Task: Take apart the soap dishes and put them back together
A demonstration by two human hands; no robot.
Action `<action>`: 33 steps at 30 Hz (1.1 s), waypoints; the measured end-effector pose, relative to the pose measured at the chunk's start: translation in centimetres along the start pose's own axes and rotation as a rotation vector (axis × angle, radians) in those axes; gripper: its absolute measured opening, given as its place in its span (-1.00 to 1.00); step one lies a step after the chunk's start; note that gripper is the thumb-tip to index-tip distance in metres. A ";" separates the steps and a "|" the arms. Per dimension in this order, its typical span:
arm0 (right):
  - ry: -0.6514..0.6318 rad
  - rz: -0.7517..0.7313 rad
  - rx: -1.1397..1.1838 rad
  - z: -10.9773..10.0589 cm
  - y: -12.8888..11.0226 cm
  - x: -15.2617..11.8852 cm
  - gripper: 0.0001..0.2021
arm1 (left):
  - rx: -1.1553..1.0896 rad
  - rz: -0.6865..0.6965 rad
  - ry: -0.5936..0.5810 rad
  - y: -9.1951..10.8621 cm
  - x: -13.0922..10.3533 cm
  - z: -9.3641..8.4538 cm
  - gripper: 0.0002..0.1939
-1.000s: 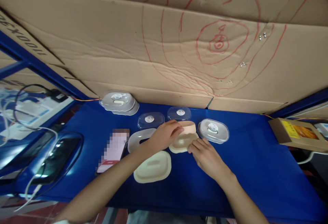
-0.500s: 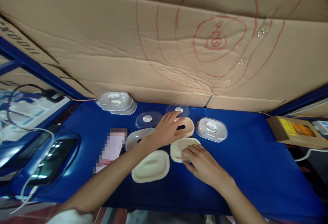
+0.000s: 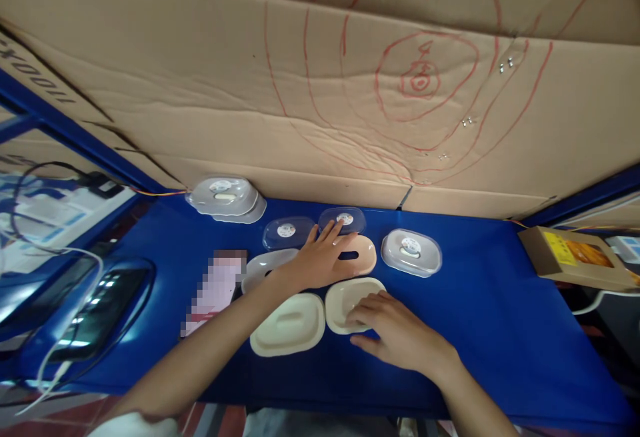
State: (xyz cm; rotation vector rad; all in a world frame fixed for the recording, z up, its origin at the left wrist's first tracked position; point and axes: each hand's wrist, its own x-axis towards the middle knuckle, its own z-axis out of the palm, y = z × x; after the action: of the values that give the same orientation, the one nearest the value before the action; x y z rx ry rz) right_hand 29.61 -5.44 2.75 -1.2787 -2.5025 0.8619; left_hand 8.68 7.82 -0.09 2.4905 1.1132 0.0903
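My left hand (image 3: 316,260) is open, fingers spread, over a peach-coloured oval piece (image 3: 364,255) with a slot in its middle. Its fingertips reach the edge of a clear lid (image 3: 331,216) with a round sticker. My right hand (image 3: 395,327) has bent fingers resting in a shallow cream dish (image 3: 340,297), its thumb held apart; the contact under the fingers is hidden. Beside that dish, almost touching, lies another cream dish (image 3: 295,340) with a raised ridge. A whitish oval piece (image 3: 257,270) is partly behind my left wrist. Another clear lid (image 3: 273,234) lies behind it.
A lidded container (image 3: 430,254) stands to the right, and stacked ones (image 3: 225,200) at back left. A phone (image 3: 215,294), blurred out, lies left. A cardboard box (image 3: 575,260) is at the right edge. A cardboard wall (image 3: 200,77) closes the back; cables hang left.
The cream dish under my right hand has slid toward me and slightly left, up to the other cream dish. My left hand has shifted slightly left, uncovering more of the peach piece.
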 end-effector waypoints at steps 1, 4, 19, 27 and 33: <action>0.045 -0.010 0.015 -0.3 0.2 0.0 -0.88 | 0.003 0.005 -0.004 0.2 -0.3 -0.1 -0.12; 0.339 0.052 -0.084 -1.4 2.4 -0.4 -0.82 | 0.007 0.033 -0.009 0.9 -1.2 -0.3 -0.15; 0.580 0.401 0.026 -4.1 13.5 -4.4 -0.04 | -0.970 -0.004 0.273 7.1 -8.0 0.5 -0.34; 0.266 0.054 0.442 -1.9 5.0 -1.0 0.03 | -1.374 0.030 0.429 8.6 -6.8 2.8 0.07; 0.434 0.167 0.373 -1.7 8.8 -0.1 -0.04 | -1.623 -0.135 0.293 8.1 -8.9 4.2 -0.03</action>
State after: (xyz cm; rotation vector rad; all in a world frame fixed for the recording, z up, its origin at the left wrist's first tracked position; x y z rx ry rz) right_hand 36.35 -0.81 -0.99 -1.3770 -1.8252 0.9152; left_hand 9.21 -4.91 0.21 0.9418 0.7196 0.9116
